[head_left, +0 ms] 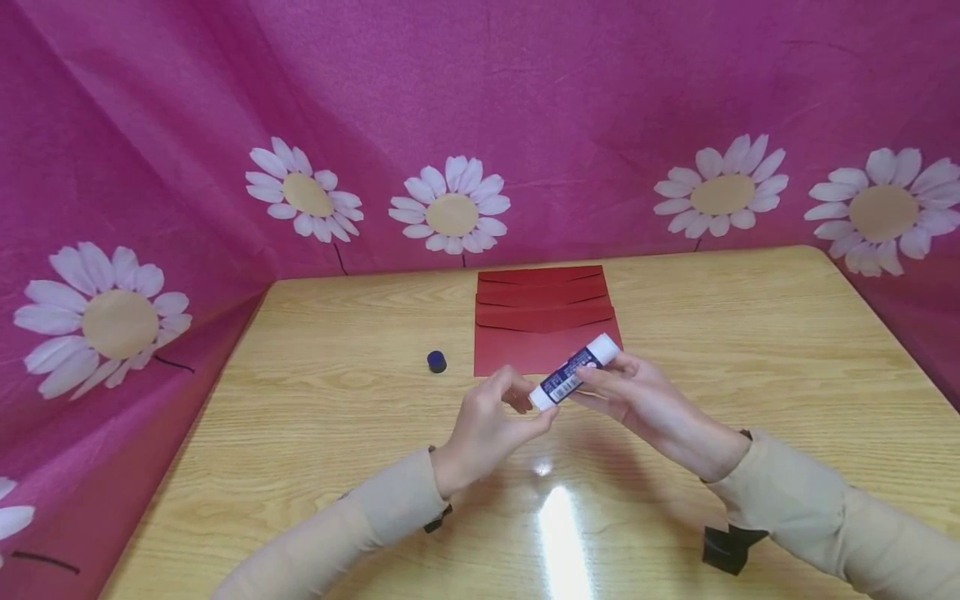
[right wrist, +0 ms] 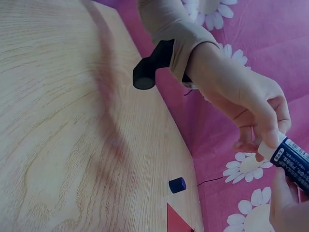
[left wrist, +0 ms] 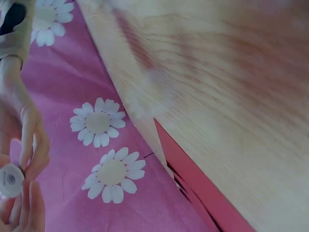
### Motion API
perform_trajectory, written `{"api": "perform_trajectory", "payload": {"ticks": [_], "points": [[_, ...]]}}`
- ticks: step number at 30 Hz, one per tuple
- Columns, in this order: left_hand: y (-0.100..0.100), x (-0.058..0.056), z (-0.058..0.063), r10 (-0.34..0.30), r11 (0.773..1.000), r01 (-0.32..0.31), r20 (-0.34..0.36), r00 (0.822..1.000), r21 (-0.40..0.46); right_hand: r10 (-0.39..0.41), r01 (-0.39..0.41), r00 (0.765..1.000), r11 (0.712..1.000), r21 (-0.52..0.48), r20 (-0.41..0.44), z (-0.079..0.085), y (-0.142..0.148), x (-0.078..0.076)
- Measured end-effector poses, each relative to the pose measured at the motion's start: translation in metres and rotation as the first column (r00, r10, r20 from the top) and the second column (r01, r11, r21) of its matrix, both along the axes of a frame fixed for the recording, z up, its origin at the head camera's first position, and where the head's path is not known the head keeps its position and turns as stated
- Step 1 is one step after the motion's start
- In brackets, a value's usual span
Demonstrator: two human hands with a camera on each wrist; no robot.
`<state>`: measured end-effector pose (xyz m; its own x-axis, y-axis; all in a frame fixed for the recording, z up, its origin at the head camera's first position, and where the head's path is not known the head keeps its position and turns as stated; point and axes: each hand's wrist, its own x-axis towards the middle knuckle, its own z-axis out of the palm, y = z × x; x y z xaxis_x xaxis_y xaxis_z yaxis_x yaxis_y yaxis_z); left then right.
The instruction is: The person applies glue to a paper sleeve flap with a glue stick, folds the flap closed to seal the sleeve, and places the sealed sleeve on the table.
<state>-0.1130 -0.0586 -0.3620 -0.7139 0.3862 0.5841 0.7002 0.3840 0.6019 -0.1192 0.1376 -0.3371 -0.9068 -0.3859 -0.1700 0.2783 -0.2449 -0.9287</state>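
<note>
A glue stick (head_left: 562, 382), a white tube with a dark blue label, is held aslant above the table between both hands. My left hand (head_left: 483, 433) pinches its lower white end between thumb and fingers. Higher up, the labelled body is gripped by my right hand (head_left: 654, 408). In the right wrist view, the left thumb presses the white end beside the printed label (right wrist: 292, 164). A round white end face (left wrist: 10, 180) shows at the edge of the left wrist view. A dark blue cap (head_left: 437, 362) stands on the table, left of the hands.
Several red envelopes (head_left: 536, 354) lie overlapped on the wooden table (head_left: 337, 417), just beyond the hands, with their flaps showing. A pink curtain (head_left: 570, 100) with white flowers hangs behind the table and along its sides. Black devices (head_left: 726, 548) are strapped at the wrists.
</note>
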Motion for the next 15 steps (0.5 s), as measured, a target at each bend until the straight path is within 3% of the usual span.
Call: {"api": "perform_trajectory", "payload": {"ticks": [2,4,7,10,15], "points": [[-0.0001,-0.001,0.0006,-0.035,0.998,0.027,0.144,0.989,0.059,0.002,-0.002,1.0,1.0,0.007,0.003,-0.0005,0.0006,-0.0002],[-0.0003,-0.0016,0.002,-0.056,0.994,0.027,0.279,0.959,0.106,0.005,-0.005,1.0,1.0,0.017,0.003,-0.0007,0.0012,-0.0003],[-0.0004,-0.0028,0.0047,-0.081,0.986,0.004,0.456,0.886,0.167,0.011,-0.011,1.0,1.0,0.023,-0.002,-0.0011,0.0019,-0.0005],[-0.0011,-0.0039,0.0071,-0.144,0.971,-0.001,0.583,0.8,0.24,0.018,-0.018,1.0,1.0,0.025,-0.005,-0.0007,0.0024,-0.0003],[-0.0026,-0.006,0.0095,-0.274,0.937,0.02,0.699,0.66,0.348,0.044,-0.043,0.999,0.999,0.01,-0.02,0.0013,0.0034,0.0001]]}}
